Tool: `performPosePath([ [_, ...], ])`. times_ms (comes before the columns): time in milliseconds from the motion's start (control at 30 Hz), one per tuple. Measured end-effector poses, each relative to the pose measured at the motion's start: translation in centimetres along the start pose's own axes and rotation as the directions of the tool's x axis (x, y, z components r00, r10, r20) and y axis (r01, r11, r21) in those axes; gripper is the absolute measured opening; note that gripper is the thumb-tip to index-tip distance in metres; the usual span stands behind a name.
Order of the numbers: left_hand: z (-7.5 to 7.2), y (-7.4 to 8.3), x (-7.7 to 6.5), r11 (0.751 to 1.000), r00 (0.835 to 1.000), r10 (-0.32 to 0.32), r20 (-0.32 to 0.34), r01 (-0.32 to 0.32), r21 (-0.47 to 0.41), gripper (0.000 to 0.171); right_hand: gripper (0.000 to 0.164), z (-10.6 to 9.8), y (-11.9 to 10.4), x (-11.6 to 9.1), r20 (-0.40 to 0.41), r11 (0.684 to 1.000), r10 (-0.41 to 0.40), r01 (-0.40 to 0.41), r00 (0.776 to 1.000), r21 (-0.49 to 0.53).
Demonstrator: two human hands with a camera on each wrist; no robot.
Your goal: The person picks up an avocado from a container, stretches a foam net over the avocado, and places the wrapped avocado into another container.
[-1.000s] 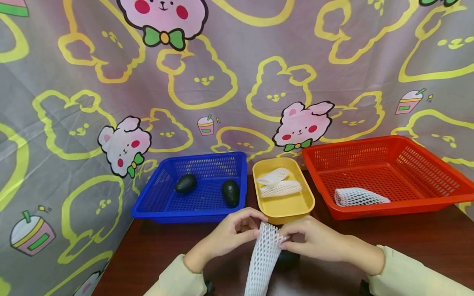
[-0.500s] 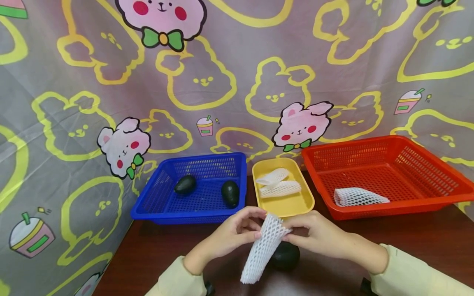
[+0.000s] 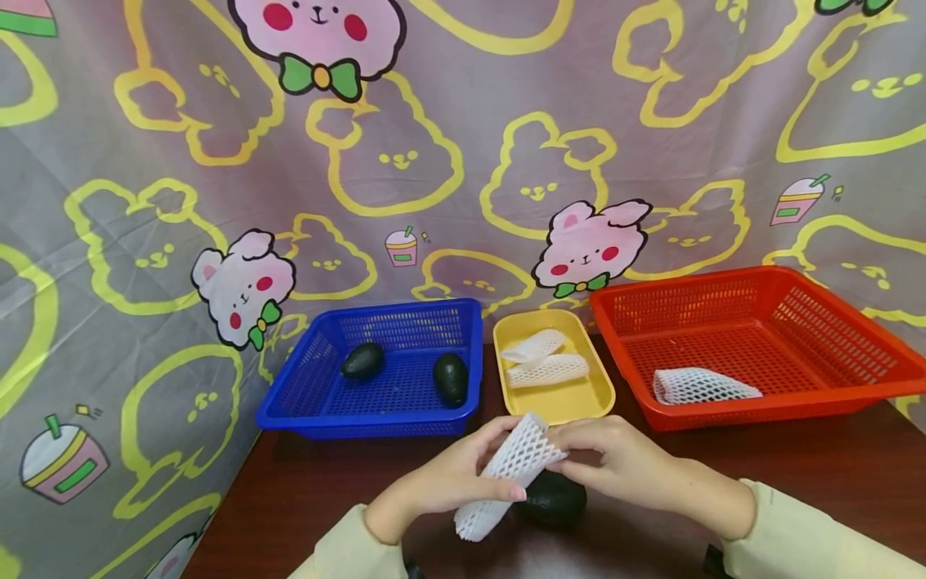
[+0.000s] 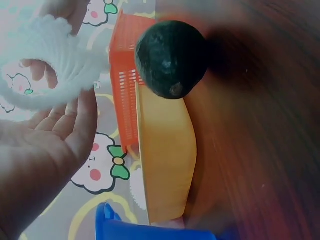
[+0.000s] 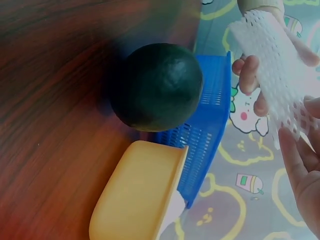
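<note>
A white foam net sleeve (image 3: pixel 515 454) slants between my two hands above the table. My left hand (image 3: pixel 452 482) wraps it, thumb across the front and fingers behind. At the sleeve's upper right edge, my right hand (image 3: pixel 625 462) pinches the mesh between thumb and fingers. The left wrist view shows the sleeve's round mouth (image 4: pixel 70 62) spread open. Right behind and below the sleeve, a dark green avocado (image 3: pixel 555 503) rests on the table, partly covered by it in the head view. Its rounded end (image 5: pixel 157 87) shows fully in the right wrist view.
A blue basket (image 3: pixel 362 425) at the back left holds two avocados (image 3: pixel 451 378). Beside it, a yellow tray (image 3: pixel 557 410) contains two foam net sleeves (image 3: pixel 547 370). A red basket (image 3: pixel 781 402) at the right has a netted sleeve (image 3: pixel 702 386) in it. A patterned cloth hangs behind.
The sleeve has come up and tilted, its lower end swinging left. My left hand has gone from holding its edge to wrapping around it. More of the avocado shows.
</note>
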State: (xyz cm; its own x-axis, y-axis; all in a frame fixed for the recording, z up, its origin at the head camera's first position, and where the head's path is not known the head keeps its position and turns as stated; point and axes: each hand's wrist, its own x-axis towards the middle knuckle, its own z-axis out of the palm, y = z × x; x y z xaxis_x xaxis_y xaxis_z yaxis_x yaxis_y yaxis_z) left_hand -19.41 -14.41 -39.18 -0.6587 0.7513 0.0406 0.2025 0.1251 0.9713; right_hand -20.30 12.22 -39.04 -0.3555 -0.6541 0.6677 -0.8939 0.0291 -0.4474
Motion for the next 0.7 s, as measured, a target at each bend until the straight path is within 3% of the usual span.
performPosePath([
  [200, -0.2, 0.8, -0.3, 0.987, 0.998, -0.038, -0.055, 0.046, 0.152, 0.075, 0.035, -0.4, -0.1, 0.0, 0.035, 1.000, -0.022, 0.023, 0.999, -0.022],
  [367, -0.5, 0.8, -0.5, 0.975, 0.996, -0.043, -0.083, 0.060, 0.214, 0.072, 0.025, -0.9, -0.3, 0.0, 0.026, 0.999, -0.020, 0.021, 0.999, -0.043],
  [567, -1.1, 0.9, -0.8, 0.968, 0.994, -0.055, -0.092, 0.076, 0.237, 0.070, 0.030, -1.5, -0.7, 0.1, 0.035, 0.998, 0.034, -0.033, 0.999, -0.049],
  [700, -1.6, 1.0, -1.1, 0.959, 0.994, -0.047, -0.096, 0.072, 0.276, 0.071, 0.039, -2.1, -1.1, -0.1, 0.073, 0.988, 0.141, -0.136, 0.987, -0.074],
])
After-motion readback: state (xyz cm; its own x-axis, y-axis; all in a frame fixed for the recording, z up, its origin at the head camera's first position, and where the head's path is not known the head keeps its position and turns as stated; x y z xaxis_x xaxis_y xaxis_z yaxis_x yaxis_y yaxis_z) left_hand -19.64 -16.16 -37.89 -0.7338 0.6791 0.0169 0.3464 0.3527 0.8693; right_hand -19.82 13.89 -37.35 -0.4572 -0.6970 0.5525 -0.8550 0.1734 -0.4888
